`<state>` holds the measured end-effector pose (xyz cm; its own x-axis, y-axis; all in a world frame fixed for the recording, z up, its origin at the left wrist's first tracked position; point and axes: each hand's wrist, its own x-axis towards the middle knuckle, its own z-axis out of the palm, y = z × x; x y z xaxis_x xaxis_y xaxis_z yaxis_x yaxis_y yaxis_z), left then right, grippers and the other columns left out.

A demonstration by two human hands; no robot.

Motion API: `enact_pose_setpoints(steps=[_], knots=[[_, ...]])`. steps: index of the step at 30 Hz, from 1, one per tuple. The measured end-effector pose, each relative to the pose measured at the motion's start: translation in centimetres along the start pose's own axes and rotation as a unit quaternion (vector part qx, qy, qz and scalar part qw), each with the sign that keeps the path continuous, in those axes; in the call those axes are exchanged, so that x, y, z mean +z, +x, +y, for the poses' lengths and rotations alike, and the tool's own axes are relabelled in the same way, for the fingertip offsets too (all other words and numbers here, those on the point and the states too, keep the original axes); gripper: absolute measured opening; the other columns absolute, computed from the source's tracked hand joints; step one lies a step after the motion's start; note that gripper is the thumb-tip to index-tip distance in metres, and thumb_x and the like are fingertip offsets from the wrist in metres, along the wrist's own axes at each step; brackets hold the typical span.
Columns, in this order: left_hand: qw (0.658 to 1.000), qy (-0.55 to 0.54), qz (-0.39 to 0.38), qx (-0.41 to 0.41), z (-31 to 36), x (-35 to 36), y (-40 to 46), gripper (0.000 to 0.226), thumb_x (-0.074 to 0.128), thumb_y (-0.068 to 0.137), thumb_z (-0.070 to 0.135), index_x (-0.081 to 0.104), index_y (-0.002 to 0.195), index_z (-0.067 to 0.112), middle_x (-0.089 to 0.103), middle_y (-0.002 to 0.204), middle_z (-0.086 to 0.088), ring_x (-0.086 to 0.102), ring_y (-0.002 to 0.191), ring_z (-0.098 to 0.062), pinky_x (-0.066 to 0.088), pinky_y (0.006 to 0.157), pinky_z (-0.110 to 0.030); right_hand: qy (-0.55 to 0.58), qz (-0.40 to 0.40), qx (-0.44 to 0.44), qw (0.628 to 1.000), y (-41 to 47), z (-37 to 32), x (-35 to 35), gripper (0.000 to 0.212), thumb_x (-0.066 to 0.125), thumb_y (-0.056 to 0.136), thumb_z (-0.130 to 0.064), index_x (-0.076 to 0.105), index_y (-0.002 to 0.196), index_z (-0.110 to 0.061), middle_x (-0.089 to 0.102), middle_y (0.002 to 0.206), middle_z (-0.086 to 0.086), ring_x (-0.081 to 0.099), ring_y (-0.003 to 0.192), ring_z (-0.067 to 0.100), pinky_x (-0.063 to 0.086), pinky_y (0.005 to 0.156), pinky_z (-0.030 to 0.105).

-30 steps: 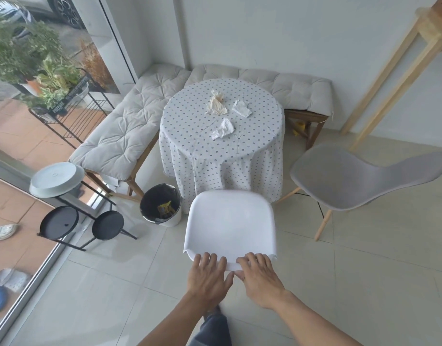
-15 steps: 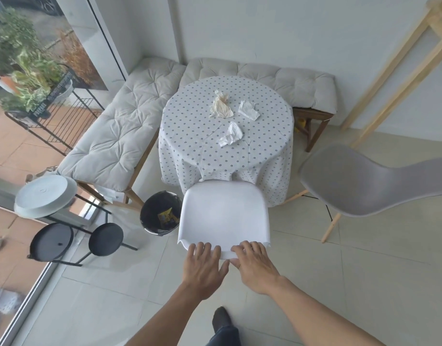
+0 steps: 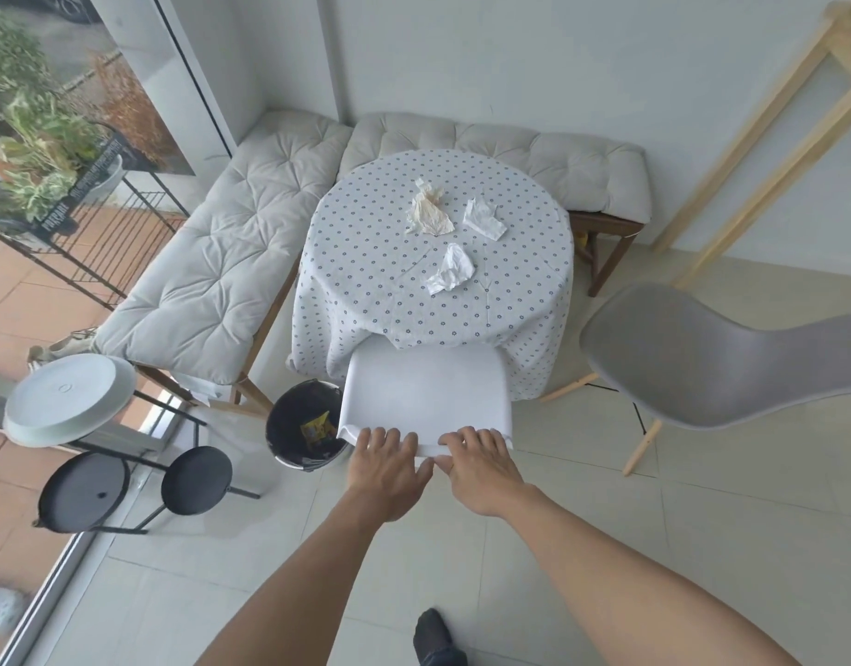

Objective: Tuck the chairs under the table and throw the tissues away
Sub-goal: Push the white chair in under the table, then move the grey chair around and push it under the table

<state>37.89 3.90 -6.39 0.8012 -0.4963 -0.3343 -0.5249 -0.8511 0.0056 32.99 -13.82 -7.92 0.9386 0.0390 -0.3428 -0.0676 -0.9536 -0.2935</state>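
A white chair (image 3: 425, 391) stands at the near side of the round table (image 3: 365, 262) with its dotted cloth; its front slips under the hanging cloth. My left hand (image 3: 387, 468) and my right hand (image 3: 483, 466) both grip the top edge of its backrest. Three crumpled tissues lie on the table: a yellowish one (image 3: 428, 211), a white one (image 3: 483, 218) to its right and a white one (image 3: 450, 269) nearer me. A grey chair (image 3: 702, 358) stands apart from the table on the right.
A black bin (image 3: 288, 425) with a yellow wrapper inside sits on the floor left of the white chair. Cushioned benches (image 3: 212, 276) line the corner behind the table. A black stand with a white dish (image 3: 67, 401) is at the left, wooden legs (image 3: 769, 137) at the right.
The white chair has slid forward toward the table, its front now under the cloth. Both hands stayed on the backrest and I have stepped closer.
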Motion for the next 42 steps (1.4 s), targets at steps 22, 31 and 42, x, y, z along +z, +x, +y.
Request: enact_pose_setpoints(steps=[22,31,42], knots=[[0.992,-0.01,-0.015,0.128,20.6,-12.7,11.6,0.064,0.02,0.107,0.049,0.007,0.163,0.021,-0.006,0.174,-0.012,-0.015,0.158,-0.032,0.0,0.128,-0.06,-0.004,0.057,0.183,0.981,-9.4,23.7,-16.5,0.075,0.023,0.099,-0.07,0.024,0.157,-0.023,0.005,0.17,0.011,-0.008,0.155,0.032,-0.006,0.121,0.063],[0.992,-0.014,-0.017,0.124,40.6,-16.1,16.8,0.068,0.022,0.108,0.052,-0.001,0.164,0.021,-0.011,0.174,-0.01,-0.017,0.158,-0.031,-0.001,0.128,-0.059,-0.037,0.071,0.196,0.977,-16.9,42.8,-22.4,0.074,0.022,0.099,-0.07,0.022,0.157,-0.024,0.002,0.171,0.011,-0.008,0.155,0.032,-0.004,0.121,0.063],[0.992,-0.058,-0.029,0.104,61.0,-18.1,25.4,0.07,0.024,0.108,0.053,-0.002,0.164,0.021,-0.011,0.174,-0.011,-0.016,0.158,-0.033,-0.001,0.128,-0.06,-0.061,0.051,0.163,0.983,-20.5,64.5,-27.9,0.074,0.028,0.101,-0.066,0.022,0.158,-0.02,0.003,0.17,0.014,-0.006,0.155,0.033,-0.001,0.123,0.058]])
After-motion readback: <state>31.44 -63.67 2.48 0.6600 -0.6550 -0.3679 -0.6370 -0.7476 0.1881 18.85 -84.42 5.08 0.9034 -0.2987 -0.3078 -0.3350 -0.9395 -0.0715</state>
